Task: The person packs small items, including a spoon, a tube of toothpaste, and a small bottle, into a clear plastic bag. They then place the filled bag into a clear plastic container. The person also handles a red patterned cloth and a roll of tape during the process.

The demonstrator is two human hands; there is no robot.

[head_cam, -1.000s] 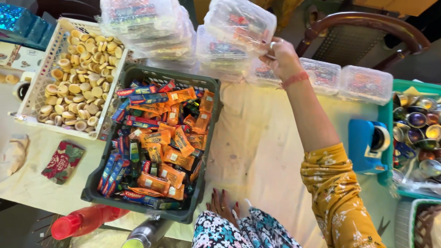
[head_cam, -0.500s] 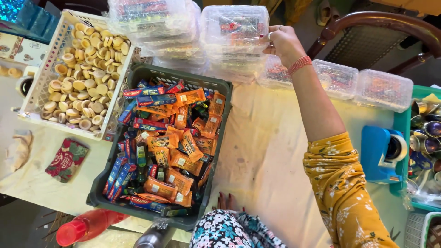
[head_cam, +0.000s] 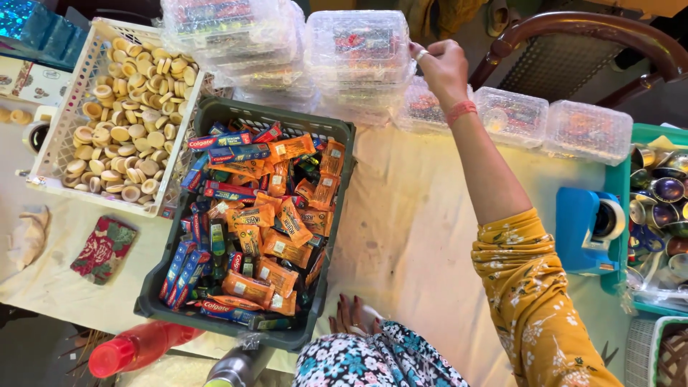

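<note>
Right hand (head_cam: 443,69) fingers seemingly pinching the stacked clear box (head_cam: 357,44); left hand (head_cam: 352,317) fingers spread on the tablecloth (head_cam: 408,236).

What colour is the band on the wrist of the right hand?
The thin wrist band is red-pink, shown best in the head view, just below the right hand.

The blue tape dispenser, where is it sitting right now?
In the head view the blue tape dispenser sits on the table's right side, just right of the right arm's yellow sleeve, against the green tray of shiny cups.
</note>
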